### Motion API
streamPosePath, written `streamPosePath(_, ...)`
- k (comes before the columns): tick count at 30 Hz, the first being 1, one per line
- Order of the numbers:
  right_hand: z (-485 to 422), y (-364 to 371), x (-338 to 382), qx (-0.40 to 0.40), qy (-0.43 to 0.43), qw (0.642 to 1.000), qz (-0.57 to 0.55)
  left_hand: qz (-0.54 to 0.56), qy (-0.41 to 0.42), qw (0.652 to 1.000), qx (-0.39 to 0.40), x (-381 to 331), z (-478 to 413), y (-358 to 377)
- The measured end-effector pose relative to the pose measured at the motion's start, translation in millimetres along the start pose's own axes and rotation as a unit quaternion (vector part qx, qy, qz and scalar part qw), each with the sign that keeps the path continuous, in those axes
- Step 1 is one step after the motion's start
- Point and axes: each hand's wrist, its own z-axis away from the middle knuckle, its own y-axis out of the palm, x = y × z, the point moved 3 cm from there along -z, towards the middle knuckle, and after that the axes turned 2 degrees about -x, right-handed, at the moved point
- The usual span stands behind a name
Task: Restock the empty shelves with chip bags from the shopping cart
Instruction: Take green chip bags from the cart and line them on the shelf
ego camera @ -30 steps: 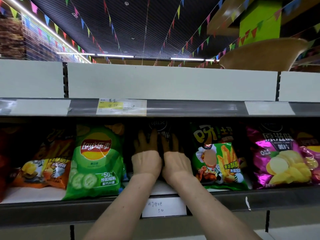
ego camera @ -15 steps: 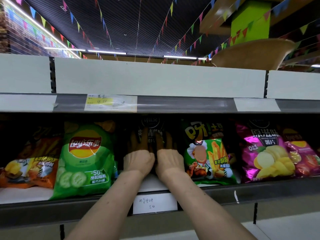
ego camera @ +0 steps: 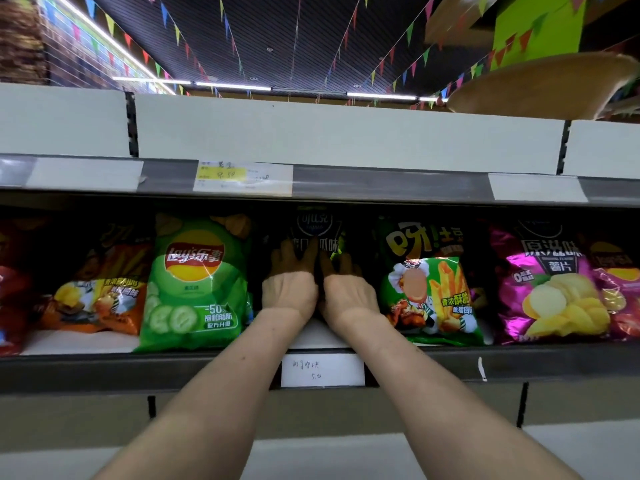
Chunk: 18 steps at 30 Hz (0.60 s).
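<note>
A dark chip bag [ego camera: 317, 223] stands at the back of the middle shelf [ego camera: 104, 368], between a green cucumber Lay's bag [ego camera: 194, 282] and a green fries-picture bag [ego camera: 429, 292]. My left hand [ego camera: 289, 289] and my right hand [ego camera: 348, 294] lie side by side on the dark bag's front, fingers stretched upward and pressing against it. The hands hide the bag's lower half. The shopping cart is out of view.
An orange bag [ego camera: 100, 289] and a red one sit further left, a magenta bag [ego camera: 547, 289] at the right. The upper shelf [ego camera: 381, 183] overhangs close above the bags. A handwritten price tag [ego camera: 322, 370] hangs under my wrists.
Both hands stay pressed on the dark bag in the same spot. Only the camera view has shifted slightly.
</note>
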Motion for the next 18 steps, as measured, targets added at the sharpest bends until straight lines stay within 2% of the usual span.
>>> streamPosePath(3, 7.4, -10.5, 0.7, 0.036, -0.004, 0.999, 0.011, -0.021, -0.028, 0.998, 0.060, -3.1, 6.1, -13.3)
streamPosePath(5, 14.6, -18.5, 0.2, 0.032, -0.017, 0.999, 0.014, -0.031, -0.036, 0.997, 0.063, -8.2, 14.9, -27.0)
streamPosePath(9, 41.1, -34.7, -3.3, -0.017, -0.083, 0.996, -0.016, -0.051, -0.044, 0.998, -0.014, -22.0, 41.7, -52.6)
streamPosePath(12, 56.8, -46.6, 1.0, -0.027, -0.118, 0.992, -0.036, -0.054, -0.069, 0.995, -0.044, -22.8, 54.9, -69.9)
streamPosePath(18, 111.1, -67.5, 18.2, -0.024, -0.229, 0.971, -0.067, -0.115, -0.166, 0.978, -0.049, -20.3, 119.8, -109.0)
